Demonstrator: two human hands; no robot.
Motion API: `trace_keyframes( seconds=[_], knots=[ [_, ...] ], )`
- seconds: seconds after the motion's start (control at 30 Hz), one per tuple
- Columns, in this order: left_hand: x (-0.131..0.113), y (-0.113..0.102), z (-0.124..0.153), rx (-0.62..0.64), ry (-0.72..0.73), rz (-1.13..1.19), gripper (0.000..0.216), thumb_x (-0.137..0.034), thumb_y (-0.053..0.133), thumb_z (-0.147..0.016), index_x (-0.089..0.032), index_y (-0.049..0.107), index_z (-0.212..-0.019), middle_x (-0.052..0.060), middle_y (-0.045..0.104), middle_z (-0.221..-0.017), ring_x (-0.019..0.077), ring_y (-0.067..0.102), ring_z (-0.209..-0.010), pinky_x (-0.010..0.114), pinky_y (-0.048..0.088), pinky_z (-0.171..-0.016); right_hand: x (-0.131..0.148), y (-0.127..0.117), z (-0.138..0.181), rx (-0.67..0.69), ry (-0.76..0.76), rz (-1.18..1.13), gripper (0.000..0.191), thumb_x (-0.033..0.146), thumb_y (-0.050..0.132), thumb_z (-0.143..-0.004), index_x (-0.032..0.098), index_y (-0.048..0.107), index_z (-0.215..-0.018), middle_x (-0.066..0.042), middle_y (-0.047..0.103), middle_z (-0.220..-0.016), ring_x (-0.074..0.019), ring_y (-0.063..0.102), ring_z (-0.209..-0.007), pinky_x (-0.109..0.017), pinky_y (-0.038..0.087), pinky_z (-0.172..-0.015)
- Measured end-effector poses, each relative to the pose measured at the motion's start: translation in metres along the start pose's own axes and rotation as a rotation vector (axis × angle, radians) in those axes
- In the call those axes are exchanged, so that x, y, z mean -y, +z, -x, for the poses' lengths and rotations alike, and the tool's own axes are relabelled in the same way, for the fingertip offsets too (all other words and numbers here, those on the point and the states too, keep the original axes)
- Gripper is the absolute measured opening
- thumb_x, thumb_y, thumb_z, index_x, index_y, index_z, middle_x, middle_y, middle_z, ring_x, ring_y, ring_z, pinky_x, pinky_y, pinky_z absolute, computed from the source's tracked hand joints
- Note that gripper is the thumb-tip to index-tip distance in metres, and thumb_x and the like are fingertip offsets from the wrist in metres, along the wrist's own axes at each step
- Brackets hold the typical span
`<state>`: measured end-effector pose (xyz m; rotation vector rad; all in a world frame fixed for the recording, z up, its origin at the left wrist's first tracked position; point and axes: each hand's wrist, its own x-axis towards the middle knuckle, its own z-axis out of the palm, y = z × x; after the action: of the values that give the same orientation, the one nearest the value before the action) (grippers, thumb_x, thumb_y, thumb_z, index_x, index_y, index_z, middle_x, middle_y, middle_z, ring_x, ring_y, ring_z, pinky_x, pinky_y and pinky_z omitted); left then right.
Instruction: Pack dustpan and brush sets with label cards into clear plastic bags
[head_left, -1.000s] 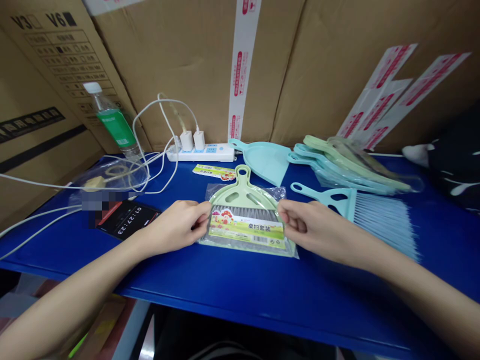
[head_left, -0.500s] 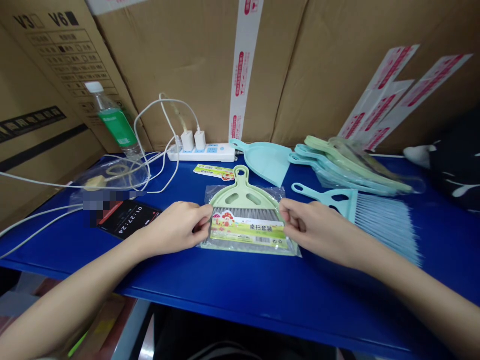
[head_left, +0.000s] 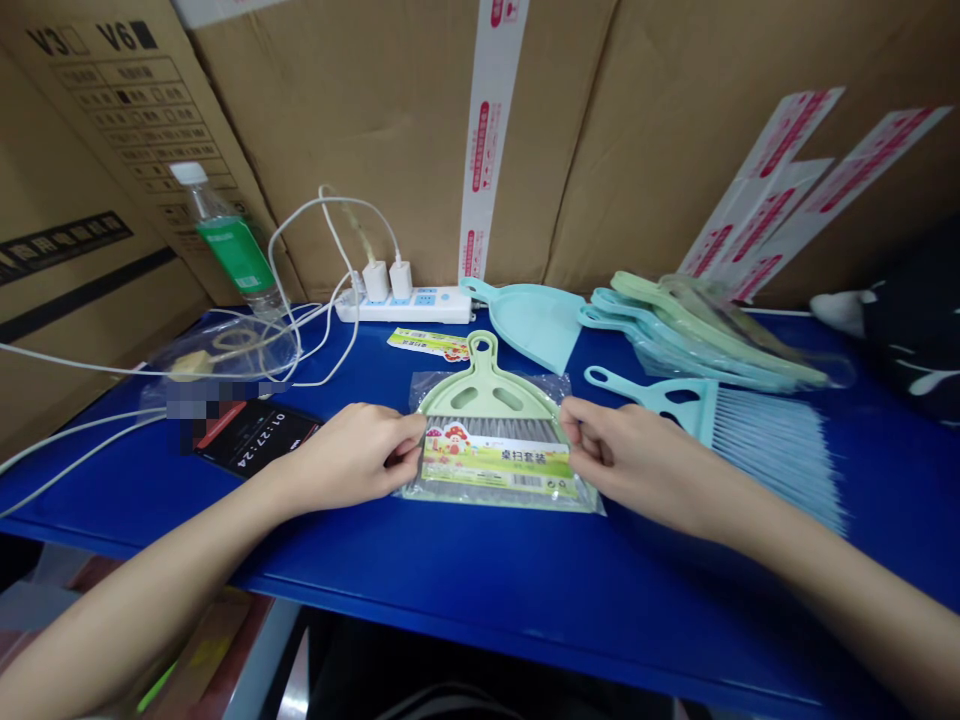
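Note:
In front of me on the blue table lies a pale green dustpan and brush set [head_left: 487, 400] in a clear plastic bag, its handle pointing away from me. A printed label strip with red mushrooms [head_left: 498, 458] crosses the grey bristles. My left hand [head_left: 367, 450] pinches the bag's left edge. At the right edge, my right hand [head_left: 619, 445] pinches the plastic with its fingers curled in. Right of my right hand is a loose blue brush [head_left: 772, 440], partly behind my forearm. A blue dustpan [head_left: 532, 320] lies behind the bagged set.
Several bagged dustpan sets [head_left: 712, 340] are stacked at the back right. A torn label [head_left: 427, 343] lies near the power strip [head_left: 420, 305]. White cables, a phone [head_left: 259, 438] and a bottle [head_left: 236, 250] occupy the left. Cardboard boxes [head_left: 375, 100] wall off the back.

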<state>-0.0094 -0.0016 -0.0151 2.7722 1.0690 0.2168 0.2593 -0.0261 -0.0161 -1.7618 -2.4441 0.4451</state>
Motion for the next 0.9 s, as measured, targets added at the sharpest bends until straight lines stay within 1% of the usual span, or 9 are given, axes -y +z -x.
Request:
trace_keyframes(
  seconds=[0.43, 0.63, 0.8, 0.9],
  knots=[
    [0.0001, 0.0000, 0.0003, 0.000, 0.017, -0.008, 0.019, -0.017, 0.041, -0.079, -0.021, 0.031, -0.063, -0.006, 0.037, -0.054, 0.0090, 0.035, -0.046, 0.023, 0.024, -0.049, -0.0016, 0.0006, 0.0004, 0.000, -0.005, 0.009, 0.022, 0.010, 0.046, -0.076, 0.025, 0.031, -0.068, 0.008, 0.051, -0.047, -0.0110, 0.045, -0.042, -0.025, 0.026, -0.047],
    [0.0003, 0.0004, 0.0010, -0.006, 0.024, -0.003, 0.019, -0.017, 0.041, -0.080, -0.020, 0.032, -0.063, -0.006, 0.037, -0.054, 0.0087, 0.036, -0.046, 0.023, 0.025, -0.049, -0.0033, 0.0019, 0.0002, -0.025, -0.049, 0.003, 0.021, 0.011, 0.045, -0.076, 0.025, 0.031, -0.068, 0.008, 0.050, -0.046, -0.0105, 0.043, -0.040, -0.025, 0.025, -0.046],
    [0.0003, 0.0000, 0.0005, 0.002, 0.030, -0.009, 0.019, -0.018, 0.041, -0.080, -0.020, 0.032, -0.063, -0.006, 0.036, -0.054, 0.0085, 0.035, -0.047, 0.023, 0.024, -0.049, -0.0023, 0.0008, 0.0001, 0.013, -0.011, 0.002, 0.023, 0.011, 0.045, -0.078, 0.025, 0.030, -0.069, 0.008, 0.049, -0.046, -0.0114, 0.043, -0.041, -0.026, 0.026, -0.047],
    [0.0002, -0.0008, 0.0001, 0.012, 0.032, -0.011, 0.019, -0.017, 0.040, -0.080, -0.020, 0.032, -0.063, -0.006, 0.036, -0.054, 0.0084, 0.035, -0.047, 0.023, 0.024, -0.049, -0.0018, 0.0006, 0.0002, 0.009, -0.020, 0.002, 0.022, 0.012, 0.045, -0.078, 0.025, 0.030, -0.069, 0.008, 0.049, -0.047, -0.0118, 0.044, -0.042, -0.026, 0.026, -0.047]
  ],
)
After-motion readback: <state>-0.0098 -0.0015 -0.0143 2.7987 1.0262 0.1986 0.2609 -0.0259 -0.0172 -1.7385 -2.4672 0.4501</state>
